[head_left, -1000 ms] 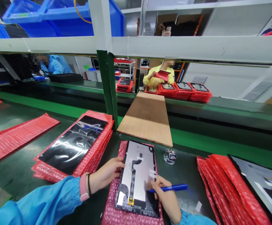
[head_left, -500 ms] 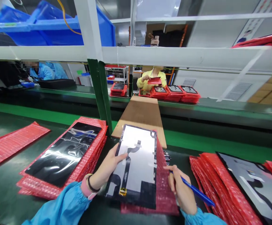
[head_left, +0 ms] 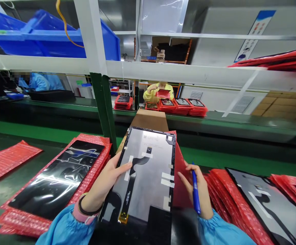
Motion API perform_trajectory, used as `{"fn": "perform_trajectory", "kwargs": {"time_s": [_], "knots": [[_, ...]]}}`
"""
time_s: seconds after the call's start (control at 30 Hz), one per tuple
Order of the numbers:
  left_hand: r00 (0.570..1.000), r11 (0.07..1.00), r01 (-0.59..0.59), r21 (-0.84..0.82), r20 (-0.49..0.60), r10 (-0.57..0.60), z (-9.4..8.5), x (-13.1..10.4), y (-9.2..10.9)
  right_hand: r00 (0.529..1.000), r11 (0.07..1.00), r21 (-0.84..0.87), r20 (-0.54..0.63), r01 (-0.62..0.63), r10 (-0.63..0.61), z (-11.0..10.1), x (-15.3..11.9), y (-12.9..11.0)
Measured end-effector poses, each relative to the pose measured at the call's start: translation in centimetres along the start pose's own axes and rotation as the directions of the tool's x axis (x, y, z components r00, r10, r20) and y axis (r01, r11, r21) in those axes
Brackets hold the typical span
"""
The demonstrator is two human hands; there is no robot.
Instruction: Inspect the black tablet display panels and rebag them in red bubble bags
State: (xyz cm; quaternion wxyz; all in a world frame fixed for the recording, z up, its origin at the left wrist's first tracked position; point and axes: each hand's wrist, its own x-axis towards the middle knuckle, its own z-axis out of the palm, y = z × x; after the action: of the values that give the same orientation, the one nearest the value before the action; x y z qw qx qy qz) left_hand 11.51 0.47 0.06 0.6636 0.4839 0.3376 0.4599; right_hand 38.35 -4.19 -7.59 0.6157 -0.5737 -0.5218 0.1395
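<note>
In my left hand [head_left: 104, 180] I hold a tablet screen panel [head_left: 150, 173] by its left edge, thumb over its back. The panel's grey back faces me, tilted, with a black flex cable and white tape strips. Behind its right side shows a red bubble-wrap bag [head_left: 180, 177]. My right hand [head_left: 203, 190] is to the right of the bag, a blue pen [head_left: 195, 190] tucked upright among its fingers. Its thumb reaches towards the bag; whether it touches, I cannot tell.
At left, a glossy black screen [head_left: 58, 180] lies on stacked red bags [head_left: 94, 139]. At right are more red bags [head_left: 227, 190] and a grey-backed panel [head_left: 270, 200]. A green post [head_left: 103, 109] and cardboard [head_left: 150, 119] stand ahead. Across the bench a person in yellow [head_left: 149, 93] handles a red item.
The panel has come nearer and tilted, its glare gone. My right hand has turned, so the pen now points upright instead of slanting down to the right. My view has shifted slightly.
</note>
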Motion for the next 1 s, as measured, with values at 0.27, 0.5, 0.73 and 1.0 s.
{"fn": "perform_trajectory", "kwargs": {"time_s": [0.27,0.5,0.73,1.0], "knots": [[0.995,0.999,-0.023,-0.047,-0.101,0.018,-0.7,-0.9,2.2,0.979,0.977,-0.069,0.021,-0.201,0.203,-1.0,-3.1,2.5],[0.99,0.994,-0.1,-0.036,-0.101,0.096,-0.9,-1.2,2.2,0.952,0.959,-0.056,0.121,-0.277,0.282,0.7,-9.7,4.3],[0.984,0.984,-0.176,0.007,-0.011,0.176,0.2,-0.6,1.3,0.921,0.948,-0.067,0.223,-0.311,0.318,-2.4,-6.2,0.4],[0.977,0.977,-0.182,-0.107,0.092,0.192,2.2,0.5,1.7,0.92,0.821,0.439,0.307,-0.365,0.245,-0.4,-1.3,-8.0]]}}
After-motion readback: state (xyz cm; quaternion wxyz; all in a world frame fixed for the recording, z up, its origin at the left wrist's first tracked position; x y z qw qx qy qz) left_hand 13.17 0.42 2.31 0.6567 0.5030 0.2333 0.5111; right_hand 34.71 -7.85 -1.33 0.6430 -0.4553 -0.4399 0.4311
